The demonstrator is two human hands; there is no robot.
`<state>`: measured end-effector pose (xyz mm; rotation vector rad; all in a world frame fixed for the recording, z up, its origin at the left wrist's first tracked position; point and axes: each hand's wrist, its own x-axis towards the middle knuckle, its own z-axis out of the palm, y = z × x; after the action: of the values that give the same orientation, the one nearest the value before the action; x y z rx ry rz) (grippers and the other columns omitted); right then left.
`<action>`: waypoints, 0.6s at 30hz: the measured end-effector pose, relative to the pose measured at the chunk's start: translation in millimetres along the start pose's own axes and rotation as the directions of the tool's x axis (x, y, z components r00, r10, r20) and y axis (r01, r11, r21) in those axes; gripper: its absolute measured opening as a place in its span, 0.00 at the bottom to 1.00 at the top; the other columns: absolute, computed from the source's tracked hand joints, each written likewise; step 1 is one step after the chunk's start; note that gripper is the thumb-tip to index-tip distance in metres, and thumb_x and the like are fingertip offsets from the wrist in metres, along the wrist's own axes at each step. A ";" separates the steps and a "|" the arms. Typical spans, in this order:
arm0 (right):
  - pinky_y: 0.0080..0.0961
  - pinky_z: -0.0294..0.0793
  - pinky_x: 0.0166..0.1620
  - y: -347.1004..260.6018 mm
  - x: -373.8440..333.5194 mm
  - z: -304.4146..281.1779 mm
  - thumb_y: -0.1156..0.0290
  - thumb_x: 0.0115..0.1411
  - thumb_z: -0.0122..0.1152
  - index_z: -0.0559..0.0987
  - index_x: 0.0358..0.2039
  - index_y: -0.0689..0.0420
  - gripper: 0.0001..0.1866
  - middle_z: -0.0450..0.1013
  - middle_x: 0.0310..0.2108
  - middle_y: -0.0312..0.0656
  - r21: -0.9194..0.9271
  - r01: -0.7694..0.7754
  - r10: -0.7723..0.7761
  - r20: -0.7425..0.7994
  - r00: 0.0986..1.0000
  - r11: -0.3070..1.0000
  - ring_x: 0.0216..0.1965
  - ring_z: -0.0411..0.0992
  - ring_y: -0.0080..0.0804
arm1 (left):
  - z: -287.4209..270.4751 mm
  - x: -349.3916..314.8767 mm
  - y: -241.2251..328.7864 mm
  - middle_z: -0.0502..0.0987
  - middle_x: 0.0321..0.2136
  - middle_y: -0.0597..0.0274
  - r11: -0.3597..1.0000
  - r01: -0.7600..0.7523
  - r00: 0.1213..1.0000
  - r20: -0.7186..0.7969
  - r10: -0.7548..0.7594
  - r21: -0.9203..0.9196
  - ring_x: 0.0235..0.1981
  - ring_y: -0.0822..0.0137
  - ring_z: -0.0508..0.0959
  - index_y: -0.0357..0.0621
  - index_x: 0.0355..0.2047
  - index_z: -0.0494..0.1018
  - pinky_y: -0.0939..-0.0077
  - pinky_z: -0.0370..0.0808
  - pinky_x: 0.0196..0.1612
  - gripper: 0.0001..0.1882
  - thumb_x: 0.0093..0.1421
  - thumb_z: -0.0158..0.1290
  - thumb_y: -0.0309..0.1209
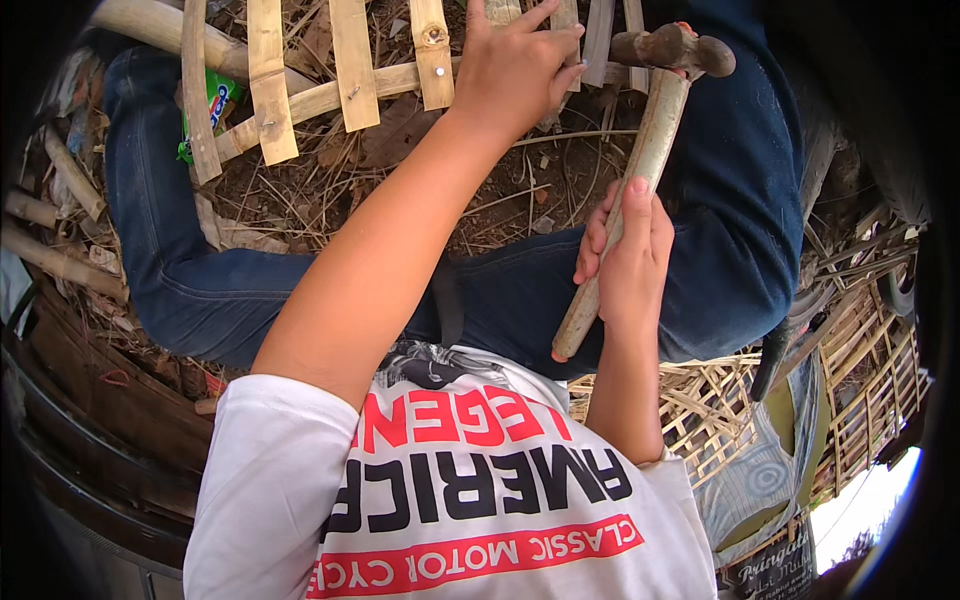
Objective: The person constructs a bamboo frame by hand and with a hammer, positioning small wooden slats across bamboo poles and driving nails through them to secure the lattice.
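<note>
My right hand point(635, 245) is wrapped round the wooden handle of a hammer point(655, 130). The hammer's rusty metal head point(675, 50) points up and away from me, beside my right knee. At the top edge, my left hand point(515, 70) grips a pale bamboo slat point(503, 10), its fingers bent around it and partly cut off by the picture's edge. Left of that hand, several flat bamboo slats point(353, 65) lie across a bamboo rail point(325, 98). A nail point(439, 71) shows in the nearest slat, and other nails stick out of slats farther left.
My legs in blue jeans point(220, 300) frame the work on both sides. Dry leaves and straw point(400, 150) litter the soil beneath. A green wrapper point(218, 100) lies by the left slats. Woven bamboo panels point(865, 370) stand at the right, and bamboo poles point(65, 262) lie far left.
</note>
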<state>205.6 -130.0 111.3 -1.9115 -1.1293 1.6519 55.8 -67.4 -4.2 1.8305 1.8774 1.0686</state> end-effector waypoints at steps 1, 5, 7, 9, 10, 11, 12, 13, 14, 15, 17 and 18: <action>0.17 0.62 0.14 2.6 -0.2 0.9 0.50 0.72 0.39 0.67 0.32 0.58 0.23 0.60 0.15 0.33 0.003 -0.014 0.014 0.003 1.000 1.000 0.11 0.58 0.17 | -0.4 -1.5 0.8 0.82 0.38 0.59 1.000 -0.016 1.000 -0.005 0.016 0.003 0.56 0.58 0.74 0.43 0.36 0.80 0.33 0.50 0.64 0.12 0.51 0.62 0.30; 0.18 0.61 0.14 -4.8 3.2 -1.6 0.52 0.72 0.40 0.66 0.27 0.58 0.23 0.61 0.15 0.35 -0.010 -0.036 0.037 0.058 0.998 0.999 0.11 0.60 0.19 | 2.8 -2.6 -1.4 0.82 0.39 0.60 0.999 -0.034 0.999 -0.016 0.034 0.016 0.56 0.59 0.74 0.43 0.36 0.80 0.34 0.51 0.64 0.11 0.51 0.62 0.30; 0.18 0.61 0.14 2.7 -5.6 -4.8 0.52 0.72 0.40 0.66 0.27 0.58 0.23 0.61 0.14 0.34 0.032 0.027 -0.028 0.005 1.000 0.999 0.11 0.60 0.19 | -0.8 -11.2 0.2 0.82 0.39 0.61 1.000 -0.025 1.000 0.002 0.025 0.009 0.56 0.59 0.74 0.44 0.36 0.80 0.34 0.51 0.64 0.11 0.51 0.62 0.29; 0.19 0.62 0.14 4.3 6.8 0.1 0.53 0.72 0.40 0.66 0.27 0.58 0.23 0.61 0.14 0.34 -0.042 -0.067 0.070 0.085 0.994 0.997 0.11 0.60 0.19 | -1.7 -1.8 -1.9 0.82 0.39 0.61 0.999 -0.011 0.999 0.032 0.009 0.041 0.57 0.60 0.73 0.45 0.36 0.80 0.34 0.50 0.65 0.11 0.51 0.61 0.29; 0.19 0.62 0.14 -1.7 2.5 0.0 0.53 0.72 0.40 0.67 0.27 0.58 0.23 0.61 0.15 0.34 -0.015 -0.071 0.072 0.068 0.995 0.997 0.10 0.60 0.19 | -1.0 -1.9 -5.0 0.82 0.38 0.61 1.000 0.015 1.000 0.010 -0.015 0.025 0.57 0.60 0.73 0.44 0.36 0.80 0.35 0.50 0.65 0.10 0.51 0.61 0.29; 0.19 0.62 0.14 -7.9 -1.7 -0.7 0.53 0.72 0.40 0.67 0.27 0.58 0.23 0.61 0.15 0.35 0.012 -0.076 0.075 0.052 0.996 0.997 0.10 0.60 0.19 | 0.9 2.0 -4.1 0.82 0.38 0.61 1.000 0.006 1.000 0.000 -0.006 0.020 0.57 0.60 0.73 0.44 0.36 0.80 0.35 0.50 0.65 0.10 0.51 0.61 0.29; 0.19 0.62 0.14 -4.0 -1.0 -1.2 0.53 0.72 0.40 0.67 0.27 0.58 0.23 0.61 0.15 0.35 0.015 -0.084 0.083 0.056 0.995 0.996 0.10 0.60 0.19 | 0.5 -2.7 -2.7 0.82 0.38 0.61 1.000 -0.022 1.000 -0.001 0.022 0.019 0.56 0.60 0.74 0.44 0.36 0.80 0.35 0.50 0.65 0.10 0.51 0.62 0.29; 0.19 0.62 0.14 0.9 1.9 -2.3 0.53 0.72 0.40 0.67 0.28 0.58 0.23 0.61 0.15 0.35 0.031 -0.054 0.053 0.022 0.998 0.998 0.10 0.60 0.19 | 0.3 -6.8 -1.3 0.82 0.37 0.61 0.999 -0.050 0.999 -0.002 0.050 0.019 0.55 0.59 0.74 0.44 0.36 0.80 0.35 0.51 0.65 0.11 0.51 0.62 0.29; 0.19 0.62 0.14 4.9 3.4 -2.6 0.52 0.72 0.41 0.67 0.28 0.58 0.23 0.61 0.15 0.35 0.046 -0.023 0.024 -0.012 1.000 0.999 0.11 0.60 0.20 | 2.4 -2.9 -2.6 0.82 0.37 0.60 0.999 -0.049 0.998 -0.024 0.049 0.001 0.54 0.59 0.76 0.44 0.35 0.80 0.35 0.51 0.65 0.10 0.51 0.62 0.29; 0.19 0.62 0.14 3.7 4.1 -3.0 0.52 0.72 0.41 0.67 0.28 0.58 0.23 0.61 0.15 0.35 0.043 -0.022 0.023 -0.015 1.000 0.999 0.11 0.60 0.20 | 1.2 -3.6 -3.2 0.82 0.37 0.60 0.999 -0.050 0.998 -0.026 0.050 -0.003 0.54 0.59 0.76 0.44 0.35 0.80 0.35 0.51 0.65 0.10 0.51 0.62 0.29; 0.19 0.62 0.14 -0.8 3.8 -3.1 0.53 0.72 0.41 0.67 0.28 0.58 0.22 0.61 0.15 0.35 -0.034 -0.059 0.061 0.076 0.995 0.998 0.11 0.60 0.19 | -2.8 -5.8 -5.8 0.82 0.37 0.60 0.999 -0.021 1.000 0.005 0.021 0.031 0.53 0.58 0.76 0.42 0.34 0.80 0.35 0.52 0.65 0.09 0.51 0.61 0.29; 0.19 0.62 0.14 -5.7 -5.1 -2.4 0.53 0.72 0.41 0.67 0.27 0.58 0.22 0.61 0.14 0.35 0.027 -0.092 0.089 0.075 0.993 0.995 0.10 0.60 0.19 | -1.9 -3.3 -5.1 0.82 0.37 0.60 0.999 -0.024 1.000 0.002 0.024 0.034 0.53 0.58 0.76 0.42 0.34 0.80 0.35 0.52 0.65 0.09 0.51 0.61 0.29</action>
<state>206.0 -129.9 119.3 -1.9232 -1.0525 1.7908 51.4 -70.6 -7.4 1.8771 1.8884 1.0486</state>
